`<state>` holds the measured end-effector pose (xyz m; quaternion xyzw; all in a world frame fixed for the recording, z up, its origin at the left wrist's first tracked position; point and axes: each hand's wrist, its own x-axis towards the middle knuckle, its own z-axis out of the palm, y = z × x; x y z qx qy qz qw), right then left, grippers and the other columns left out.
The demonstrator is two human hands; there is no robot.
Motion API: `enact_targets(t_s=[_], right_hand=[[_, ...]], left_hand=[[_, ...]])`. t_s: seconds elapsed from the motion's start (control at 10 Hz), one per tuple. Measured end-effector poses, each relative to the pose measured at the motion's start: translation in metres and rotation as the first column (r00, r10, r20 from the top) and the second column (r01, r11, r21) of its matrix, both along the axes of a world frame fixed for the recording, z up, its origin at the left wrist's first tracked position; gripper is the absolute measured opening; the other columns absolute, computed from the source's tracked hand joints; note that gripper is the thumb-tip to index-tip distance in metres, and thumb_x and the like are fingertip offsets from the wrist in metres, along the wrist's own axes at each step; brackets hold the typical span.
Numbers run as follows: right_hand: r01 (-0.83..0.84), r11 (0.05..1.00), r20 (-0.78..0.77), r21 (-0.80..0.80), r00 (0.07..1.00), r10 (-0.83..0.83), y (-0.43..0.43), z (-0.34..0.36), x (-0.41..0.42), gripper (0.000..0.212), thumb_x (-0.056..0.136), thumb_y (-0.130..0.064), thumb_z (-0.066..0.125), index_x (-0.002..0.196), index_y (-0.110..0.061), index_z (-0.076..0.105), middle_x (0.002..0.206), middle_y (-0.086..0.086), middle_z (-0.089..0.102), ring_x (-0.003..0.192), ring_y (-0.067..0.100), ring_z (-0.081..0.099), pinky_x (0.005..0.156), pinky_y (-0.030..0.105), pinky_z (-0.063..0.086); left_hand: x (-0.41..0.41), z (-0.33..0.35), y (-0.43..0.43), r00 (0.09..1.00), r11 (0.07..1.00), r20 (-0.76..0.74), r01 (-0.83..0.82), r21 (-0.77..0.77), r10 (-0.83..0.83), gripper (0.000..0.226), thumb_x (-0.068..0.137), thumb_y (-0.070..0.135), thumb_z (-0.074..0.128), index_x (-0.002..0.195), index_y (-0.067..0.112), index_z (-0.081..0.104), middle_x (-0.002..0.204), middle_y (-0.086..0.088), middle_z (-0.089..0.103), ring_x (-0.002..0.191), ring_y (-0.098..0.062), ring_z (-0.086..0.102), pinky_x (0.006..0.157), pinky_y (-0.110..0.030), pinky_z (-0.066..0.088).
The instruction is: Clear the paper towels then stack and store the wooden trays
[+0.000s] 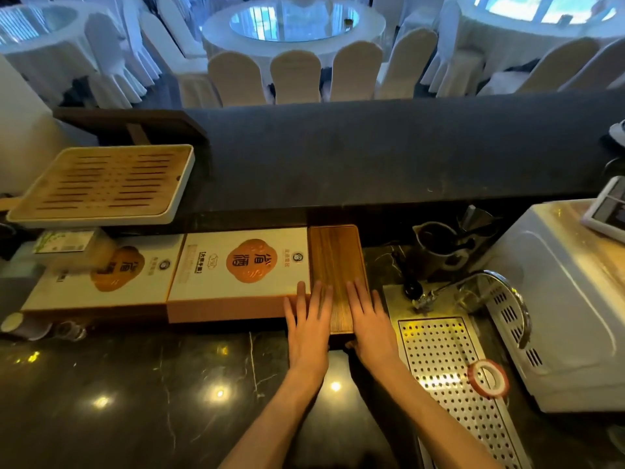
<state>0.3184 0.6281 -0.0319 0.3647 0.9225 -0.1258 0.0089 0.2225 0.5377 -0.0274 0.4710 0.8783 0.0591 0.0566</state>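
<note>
Under the raised counter ledge, the wooden tray (336,272) lies wedged just right of a printed box (243,265). Left hand (309,319) and right hand (367,319) rest flat on it, fingers released, probably pushing it into storage.

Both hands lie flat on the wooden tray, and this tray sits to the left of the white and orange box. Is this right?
Not quite. The head view shows the left hand and right hand flat on the wooden tray, but the tray sits to the right of the white and orange box, not to its left.
</note>
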Motion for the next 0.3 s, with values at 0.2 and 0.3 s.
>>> enact_targets(t_s=[0.2, 0.3], right_hand=[[-0.006, 0.999, 0.104, -0.043, 0.995, 0.011, -0.003, 0.036, -0.002, 0.127, 0.065, -0.028, 0.086, 0.153, -0.021, -0.005, 0.164, 0.004, -0.002, 0.147, 0.037, 0.016, 0.115, 0.048, 0.034], [-0.038, 0.991, 0.133, -0.131, 0.99, 0.055, 0.0, 0.051, 0.005, 0.128, 0.068, -0.029, 0.084, 0.153, -0.023, -0.012, 0.163, 0.003, -0.014, 0.149, 0.036, -0.009, 0.119, 0.055, 0.02]], left_hand=[[-0.002, 0.03, -0.004, 0.996, 0.987, 0.061, 0.067, -0.144, -0.058, 0.119, 0.07, 0.024, 0.08, 0.151, 0.022, -0.006, 0.162, -0.008, -0.007, 0.147, -0.037, -0.016, 0.117, -0.063, -0.002], [-0.007, 0.055, -0.009, 0.981, 0.97, 0.17, 0.13, -0.207, -0.095, 0.124, 0.068, 0.04, 0.08, 0.15, 0.028, -0.012, 0.159, -0.009, -0.022, 0.142, -0.04, -0.026, 0.112, -0.064, -0.008]])
